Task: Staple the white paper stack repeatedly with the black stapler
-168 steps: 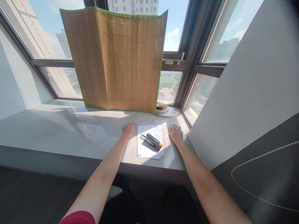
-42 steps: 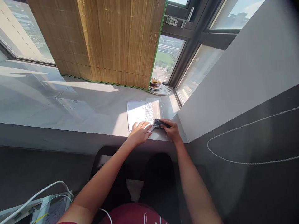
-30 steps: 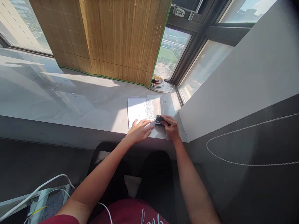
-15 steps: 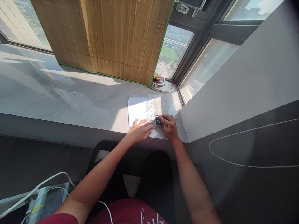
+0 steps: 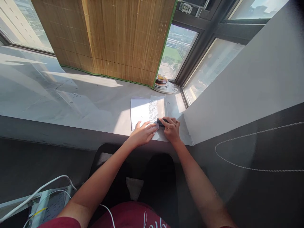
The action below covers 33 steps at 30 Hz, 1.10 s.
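Papers [image 5: 139, 109] lie on the pale window sill, one strip covered in dark handwriting, with a clear sheet or sleeve along their right side. My left hand [image 5: 143, 132] rests flat on their lower part, fingers spread toward the right edge. Wrapped in my right hand [image 5: 173, 129] is a small black stapler [image 5: 161, 121], its front end at the papers' lower right edge. The fingers hide most of its body. A small white scrap [image 5: 156, 136] shows beneath the left fingertips, near the sill's front edge.
A bamboo blind [image 5: 114, 41] hangs behind the sill. Stacked plates [image 5: 163, 86] stand in the window corner. A white wall [image 5: 237, 79] closes off the right side, with a beaded cord [image 5: 216, 148] hanging before it. White cables [image 5: 38, 190] run at lower left.
My right hand has closed further over the stapler and pressed down, with the stapler shifting slightly left onto the papers' edge. My left hand stays in place.
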Tool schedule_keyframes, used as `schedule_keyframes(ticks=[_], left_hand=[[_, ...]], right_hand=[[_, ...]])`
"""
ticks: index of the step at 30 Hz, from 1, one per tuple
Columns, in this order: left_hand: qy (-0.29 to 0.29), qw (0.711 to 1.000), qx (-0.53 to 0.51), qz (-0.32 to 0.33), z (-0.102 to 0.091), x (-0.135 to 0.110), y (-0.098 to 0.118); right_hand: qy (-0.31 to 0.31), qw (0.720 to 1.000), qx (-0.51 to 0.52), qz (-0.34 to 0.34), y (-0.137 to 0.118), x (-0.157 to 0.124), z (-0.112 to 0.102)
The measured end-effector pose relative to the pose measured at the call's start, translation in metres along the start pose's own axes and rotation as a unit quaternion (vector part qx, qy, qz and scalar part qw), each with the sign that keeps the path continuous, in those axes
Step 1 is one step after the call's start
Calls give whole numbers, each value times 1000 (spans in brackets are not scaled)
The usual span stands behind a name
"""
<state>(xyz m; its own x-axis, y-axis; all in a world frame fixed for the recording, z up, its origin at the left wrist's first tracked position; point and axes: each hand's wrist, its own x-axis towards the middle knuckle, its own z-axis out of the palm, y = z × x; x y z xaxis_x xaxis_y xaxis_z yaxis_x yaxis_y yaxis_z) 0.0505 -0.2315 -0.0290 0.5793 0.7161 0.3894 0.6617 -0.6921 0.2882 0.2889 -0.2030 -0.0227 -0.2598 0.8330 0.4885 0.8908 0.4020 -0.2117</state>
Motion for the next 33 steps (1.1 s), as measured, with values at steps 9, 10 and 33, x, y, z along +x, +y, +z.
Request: schedule_keyframes(ticks=[9, 10, 33], left_hand=[[-16, 1000, 22, -2, -1, 0, -4], [-20, 1000, 22, -2, -1, 0, -4], [36, 827, 173, -534, -150, -90, -187]], right_hand=[[-1, 999, 29, 32, 2, -2, -1], [10, 997, 51, 49, 8, -4, 0], [52, 957, 149, 242, -102, 99, 72]])
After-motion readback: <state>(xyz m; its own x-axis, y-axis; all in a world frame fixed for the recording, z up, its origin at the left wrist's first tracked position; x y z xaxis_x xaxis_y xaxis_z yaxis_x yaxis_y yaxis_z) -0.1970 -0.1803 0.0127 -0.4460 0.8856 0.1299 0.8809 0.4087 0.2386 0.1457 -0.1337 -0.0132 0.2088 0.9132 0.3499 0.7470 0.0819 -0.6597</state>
